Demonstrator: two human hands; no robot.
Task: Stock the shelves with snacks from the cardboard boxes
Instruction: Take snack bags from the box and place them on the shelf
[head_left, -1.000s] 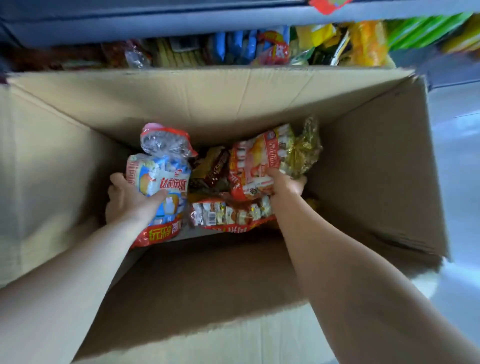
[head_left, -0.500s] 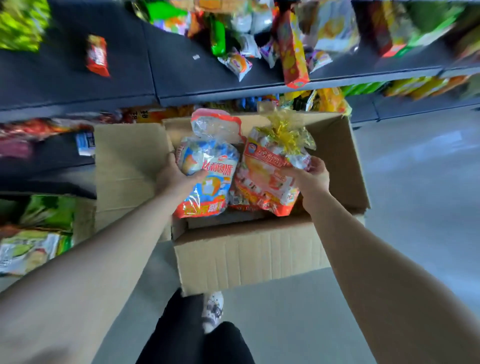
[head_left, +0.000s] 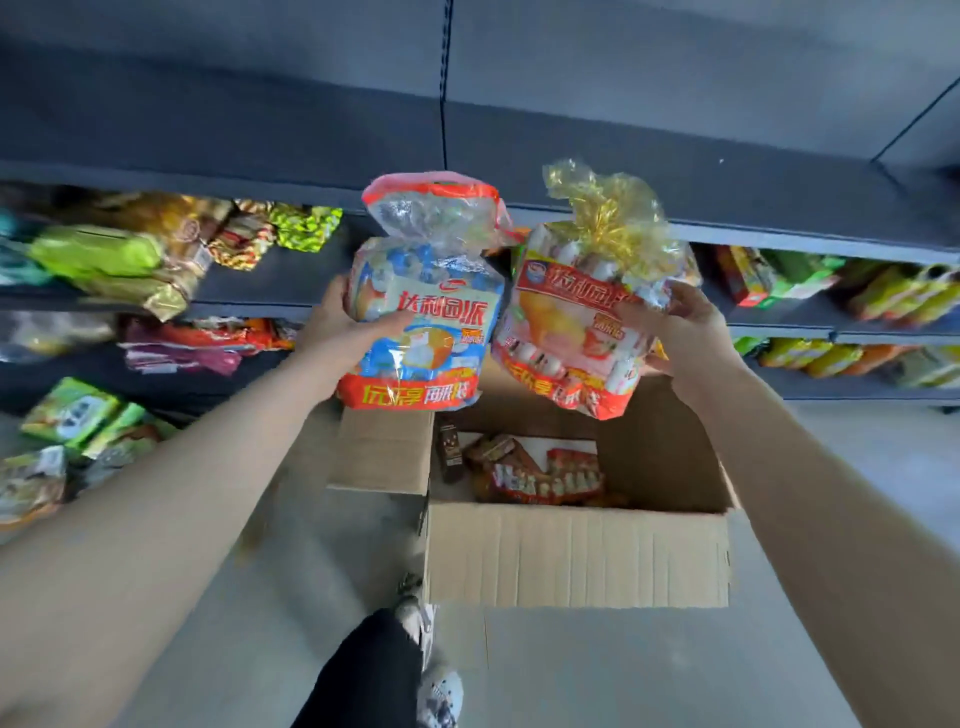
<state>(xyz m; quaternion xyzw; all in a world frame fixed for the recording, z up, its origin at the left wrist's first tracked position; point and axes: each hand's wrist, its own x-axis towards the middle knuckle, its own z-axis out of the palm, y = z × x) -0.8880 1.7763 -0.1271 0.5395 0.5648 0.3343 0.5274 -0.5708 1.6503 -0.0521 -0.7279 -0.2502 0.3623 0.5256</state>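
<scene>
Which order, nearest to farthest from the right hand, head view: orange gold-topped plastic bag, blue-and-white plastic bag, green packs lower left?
1. orange gold-topped plastic bag: held by the right hand.
2. blue-and-white plastic bag: beside it, in the left hand.
3. green packs: far left, low down.

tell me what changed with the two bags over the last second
Both bags came up out of the cardboard box. The left grip raised the blue snack bag and the right grip raised the red snack bag, from the box bottom to in front of the shelves. Each grip kept hold of its bag. The red packets stayed in the box.
</scene>
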